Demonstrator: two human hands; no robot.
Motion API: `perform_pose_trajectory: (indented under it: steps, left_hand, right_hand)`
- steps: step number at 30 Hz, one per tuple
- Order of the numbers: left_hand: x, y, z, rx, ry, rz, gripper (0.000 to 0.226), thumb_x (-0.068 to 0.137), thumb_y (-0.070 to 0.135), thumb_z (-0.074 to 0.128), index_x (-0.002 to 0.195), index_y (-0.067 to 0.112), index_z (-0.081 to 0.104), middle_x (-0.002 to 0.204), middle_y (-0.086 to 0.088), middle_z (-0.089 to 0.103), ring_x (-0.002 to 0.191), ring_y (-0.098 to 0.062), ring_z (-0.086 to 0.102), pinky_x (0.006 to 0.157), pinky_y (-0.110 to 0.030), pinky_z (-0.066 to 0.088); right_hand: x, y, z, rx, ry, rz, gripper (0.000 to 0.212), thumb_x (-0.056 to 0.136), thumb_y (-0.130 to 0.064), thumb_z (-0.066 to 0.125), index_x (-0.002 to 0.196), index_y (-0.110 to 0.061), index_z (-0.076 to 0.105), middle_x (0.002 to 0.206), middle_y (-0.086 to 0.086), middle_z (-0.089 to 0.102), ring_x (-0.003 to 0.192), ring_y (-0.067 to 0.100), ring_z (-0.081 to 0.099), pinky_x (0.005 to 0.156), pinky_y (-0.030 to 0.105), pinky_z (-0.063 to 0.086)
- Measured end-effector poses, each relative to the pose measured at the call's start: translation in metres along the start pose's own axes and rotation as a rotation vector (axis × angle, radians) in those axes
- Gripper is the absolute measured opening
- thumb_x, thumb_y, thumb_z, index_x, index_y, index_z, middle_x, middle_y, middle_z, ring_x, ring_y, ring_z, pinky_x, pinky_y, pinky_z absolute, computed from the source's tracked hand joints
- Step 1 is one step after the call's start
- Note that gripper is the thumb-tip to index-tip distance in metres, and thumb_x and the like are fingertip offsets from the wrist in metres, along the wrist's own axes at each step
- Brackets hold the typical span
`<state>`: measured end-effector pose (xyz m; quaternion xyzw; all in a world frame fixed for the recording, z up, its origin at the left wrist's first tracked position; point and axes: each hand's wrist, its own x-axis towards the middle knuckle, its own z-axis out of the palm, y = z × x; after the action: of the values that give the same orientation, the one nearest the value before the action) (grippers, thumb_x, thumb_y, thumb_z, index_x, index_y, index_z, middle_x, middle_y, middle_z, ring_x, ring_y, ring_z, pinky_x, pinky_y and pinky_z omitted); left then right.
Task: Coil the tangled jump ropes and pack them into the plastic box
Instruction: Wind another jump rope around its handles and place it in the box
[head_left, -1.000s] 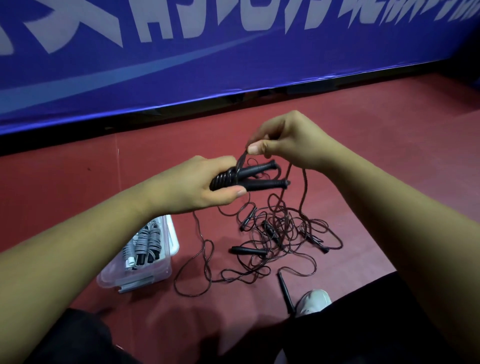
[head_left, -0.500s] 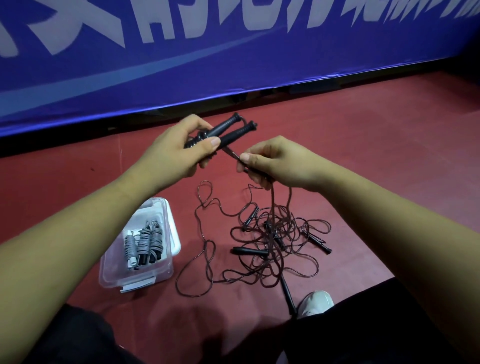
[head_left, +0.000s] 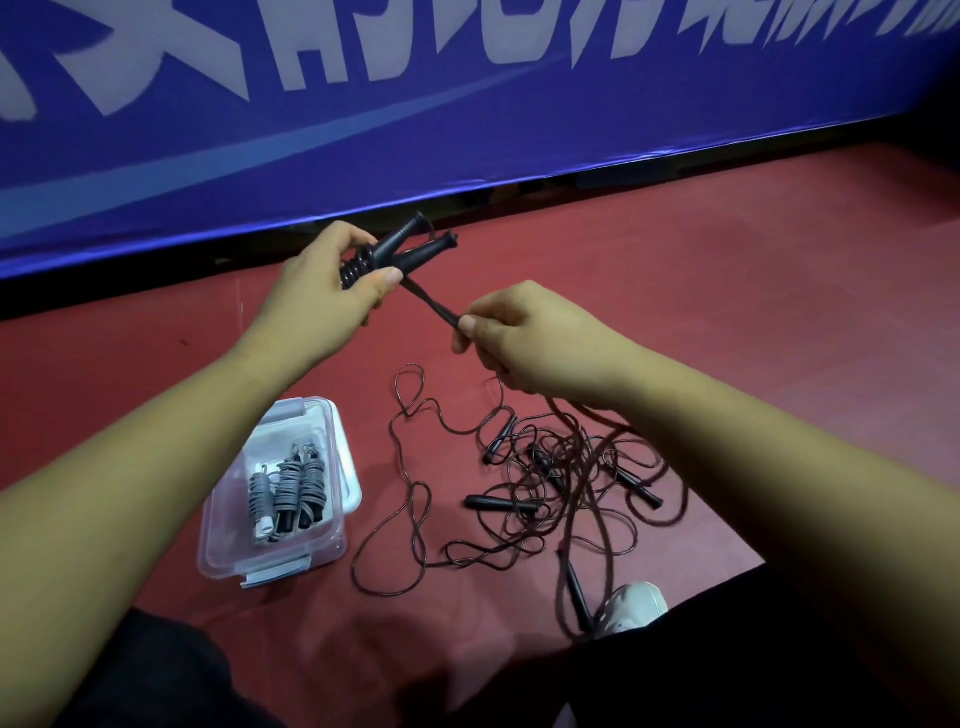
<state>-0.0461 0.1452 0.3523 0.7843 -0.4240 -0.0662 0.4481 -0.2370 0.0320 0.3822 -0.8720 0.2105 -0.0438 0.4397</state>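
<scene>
My left hand (head_left: 322, 296) grips two black jump rope handles (head_left: 410, 247) side by side, with several turns of dark cord wound around them near my fingers. My right hand (head_left: 524, 338) pinches the doubled cord (head_left: 431, 304), which runs taut from the handles to my fingers and hangs down below my palm. A tangled pile of dark jump ropes (head_left: 561, 478) with several black handles lies on the red floor below my right hand. The clear plastic box (head_left: 340, 452) sits open on the floor at lower left, holding coiled grey ropes (head_left: 285, 493).
A blue banner wall (head_left: 467, 130) stands close behind my hands. A white shoe (head_left: 634, 605) and black trouser legs (head_left: 753, 649) are at the bottom, beside a loose handle (head_left: 576, 592). Red floor (head_left: 779, 312) stretches to the right.
My left hand lifted the handles up and left, then held there. My right hand dropped from above the handles to their lower right and pulled the cord taut.
</scene>
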Motion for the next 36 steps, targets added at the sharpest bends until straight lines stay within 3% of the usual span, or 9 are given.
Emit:
perform_pose_trajectory:
  steps: [4, 7, 14, 19, 24, 26, 28, 30, 36]
  left_hand:
    - [0.000, -0.007, -0.004, 0.165, -0.042, -0.009, 0.028, 0.087, 0.030, 0.073, 0.109, 0.020, 0.058, 0.095, -0.003, 0.069, 0.072, -0.022, 0.067, 0.076, -0.032, 0.051]
    - [-0.002, -0.006, -0.002, 0.316, -0.127, 0.049, 0.033, 0.086, 0.032, 0.072, 0.113, 0.020, 0.056, 0.099, -0.005, 0.065, 0.090, -0.028, 0.061, 0.081, -0.037, 0.048]
    - [-0.008, 0.001, 0.011, 0.535, -0.291, 0.158, 0.038, 0.092, 0.039, 0.063, 0.121, 0.022, 0.046, 0.102, -0.012, 0.065, 0.093, -0.035, 0.060, 0.078, -0.043, 0.049]
    - [-0.018, 0.010, 0.013, 0.475, -0.457, 0.155, 0.036, 0.086, 0.051, 0.067, 0.112, 0.029, 0.056, 0.088, 0.001, 0.065, 0.080, -0.021, 0.061, 0.069, -0.033, 0.047]
    - [-0.031, 0.022, 0.015, 0.462, -0.538, 0.192, 0.044, 0.069, 0.069, 0.073, 0.096, 0.036, 0.063, 0.069, 0.014, 0.062, 0.066, 0.001, 0.056, 0.055, -0.022, 0.039]
    - [-0.031, 0.021, 0.017, 0.446, -0.570, 0.221, 0.042, 0.073, 0.066, 0.072, 0.102, 0.036, 0.067, 0.070, 0.013, 0.065, 0.065, 0.003, 0.058, 0.056, -0.018, 0.042]
    - [-0.029, 0.019, 0.016, 0.444, -0.611, 0.270, 0.024, 0.078, 0.054, 0.074, 0.089, 0.035, 0.065, 0.064, 0.012, 0.062, 0.062, 0.006, 0.056, 0.051, -0.011, 0.036]
    - [-0.025, 0.017, 0.011, 0.467, -0.661, 0.327, 0.022, 0.079, 0.043, 0.076, 0.078, 0.036, 0.056, 0.058, 0.013, 0.057, 0.060, 0.006, 0.054, 0.050, -0.011, 0.033]
    - [-0.018, 0.006, 0.003, 0.486, -0.752, 0.403, 0.023, 0.080, 0.037, 0.076, 0.079, 0.039, 0.052, 0.062, 0.018, 0.056, 0.061, 0.001, 0.054, 0.051, -0.016, 0.035]
  right_hand:
    - [-0.004, -0.005, 0.002, -0.242, -0.011, -0.071, 0.030, 0.104, -0.023, 0.044, 0.093, -0.012, 0.070, 0.071, 0.010, 0.059, 0.052, 0.015, 0.048, 0.052, 0.027, 0.037]
    - [-0.003, -0.009, -0.001, -0.255, 0.017, -0.081, 0.032, 0.104, -0.025, 0.046, 0.090, -0.012, 0.071, 0.069, 0.010, 0.060, 0.050, 0.013, 0.046, 0.053, 0.028, 0.038]
    - [-0.002, -0.017, -0.015, -0.299, 0.090, -0.161, 0.018, 0.089, -0.017, 0.065, 0.073, -0.008, 0.068, 0.056, 0.006, 0.051, 0.046, 0.011, 0.037, 0.045, 0.031, 0.033]
    - [-0.002, -0.021, -0.019, -0.556, 0.229, -0.280, 0.018, 0.082, -0.012, 0.061, 0.087, -0.015, 0.077, 0.072, 0.005, 0.069, 0.061, 0.020, 0.055, 0.055, 0.033, 0.044]
    - [-0.002, -0.023, -0.029, -0.442, 0.180, -0.265, 0.009, 0.080, -0.013, 0.071, 0.086, -0.017, 0.077, 0.073, -0.006, 0.070, 0.064, 0.007, 0.061, 0.059, 0.023, 0.049]
    - [-0.001, -0.021, -0.034, -0.357, 0.144, -0.236, 0.010, 0.077, -0.014, 0.079, 0.085, -0.017, 0.073, 0.066, -0.006, 0.065, 0.052, 0.005, 0.055, 0.049, 0.018, 0.041]
    - [-0.001, -0.018, -0.038, -0.274, 0.109, -0.217, 0.015, 0.075, -0.013, 0.083, 0.084, -0.016, 0.071, 0.063, -0.003, 0.064, 0.046, 0.004, 0.050, 0.045, 0.015, 0.036]
    - [0.000, -0.015, -0.038, -0.269, 0.076, -0.207, 0.015, 0.075, -0.015, 0.084, 0.082, -0.017, 0.071, 0.064, -0.001, 0.066, 0.046, 0.003, 0.050, 0.046, 0.015, 0.036]
    - [0.012, -0.004, -0.032, -0.383, 0.060, -0.192, 0.015, 0.074, -0.029, 0.086, 0.081, -0.022, 0.075, 0.067, -0.007, 0.066, 0.054, -0.001, 0.054, 0.049, 0.013, 0.035]
